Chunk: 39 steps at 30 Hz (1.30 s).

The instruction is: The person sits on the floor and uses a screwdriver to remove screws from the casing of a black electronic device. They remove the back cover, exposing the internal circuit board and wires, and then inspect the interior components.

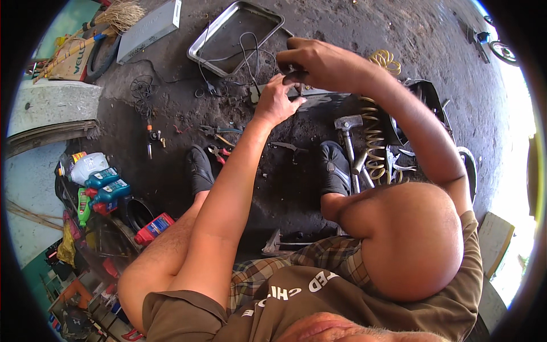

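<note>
Dark ground [145, 111] bears a gray panel [325, 101] under bent left fingers [279, 85] and curled right fingers [290, 55]; grips unclear.

The bare left hand [276, 104] is palm down, its fingers [277, 81] bent and its thumb [298, 102] standing apart toward the right. Below this hand runs the long bare left arm [228, 191], almost straight. The bare right hand [319, 62] is just above and right of the left hand, its fingers curled; how tightly they close, I cannot tell. The bare right forearm [419, 117] slopes down, well right of the left hand, to the bent right elbow [462, 178]
</note>
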Available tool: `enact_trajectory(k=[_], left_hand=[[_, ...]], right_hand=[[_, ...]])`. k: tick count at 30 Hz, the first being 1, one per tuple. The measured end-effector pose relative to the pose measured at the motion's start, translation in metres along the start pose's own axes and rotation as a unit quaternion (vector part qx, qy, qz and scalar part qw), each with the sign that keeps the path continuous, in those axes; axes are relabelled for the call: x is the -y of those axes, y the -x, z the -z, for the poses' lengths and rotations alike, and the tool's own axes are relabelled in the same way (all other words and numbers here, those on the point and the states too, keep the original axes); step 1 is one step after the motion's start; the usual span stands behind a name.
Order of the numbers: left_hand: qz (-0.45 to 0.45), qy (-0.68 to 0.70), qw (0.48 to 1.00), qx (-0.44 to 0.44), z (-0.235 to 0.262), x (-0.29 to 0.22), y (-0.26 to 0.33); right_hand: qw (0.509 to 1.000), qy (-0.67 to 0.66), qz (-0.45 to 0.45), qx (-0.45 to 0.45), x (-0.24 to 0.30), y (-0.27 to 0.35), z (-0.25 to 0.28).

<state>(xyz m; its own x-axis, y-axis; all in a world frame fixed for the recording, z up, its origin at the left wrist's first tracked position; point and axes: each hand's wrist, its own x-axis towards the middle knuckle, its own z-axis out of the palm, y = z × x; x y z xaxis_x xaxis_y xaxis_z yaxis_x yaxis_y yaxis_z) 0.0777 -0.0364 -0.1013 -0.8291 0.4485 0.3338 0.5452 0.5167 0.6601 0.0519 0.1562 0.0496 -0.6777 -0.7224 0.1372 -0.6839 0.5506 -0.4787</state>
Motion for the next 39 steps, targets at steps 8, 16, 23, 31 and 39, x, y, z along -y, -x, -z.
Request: enact_trajectory(k=[8, 16, 23, 31, 39], left_hand=[[-0.034, 0.096, 0.995, -0.022, 0.006, 0.004, -0.002], [0.018, 0.16, 0.987, -0.027, 0.002, 0.006, -0.003], [0.056, 0.147, 0.987, -0.024, 0.005, 0.0, -0.006], [0.065, 0.161, 0.985, -0.015, 0.01, 0.001, -0.006], [0.033, 0.163, 0.986, -0.025, 0.01, 0.014, -0.003]], right_hand=[[0.984, -0.143, 0.002, -0.109, -0.016, 0.018, -0.02], [0.982, -0.069, 0.014, -0.174, -0.021, 0.019, -0.025], [0.97, -0.128, -0.022, -0.205, -0.013, 0.018, -0.04], [0.97, -0.113, -0.005, -0.217, -0.011, 0.01, -0.048], [0.974, -0.123, -0.034, -0.188, -0.004, 0.004, -0.043]])
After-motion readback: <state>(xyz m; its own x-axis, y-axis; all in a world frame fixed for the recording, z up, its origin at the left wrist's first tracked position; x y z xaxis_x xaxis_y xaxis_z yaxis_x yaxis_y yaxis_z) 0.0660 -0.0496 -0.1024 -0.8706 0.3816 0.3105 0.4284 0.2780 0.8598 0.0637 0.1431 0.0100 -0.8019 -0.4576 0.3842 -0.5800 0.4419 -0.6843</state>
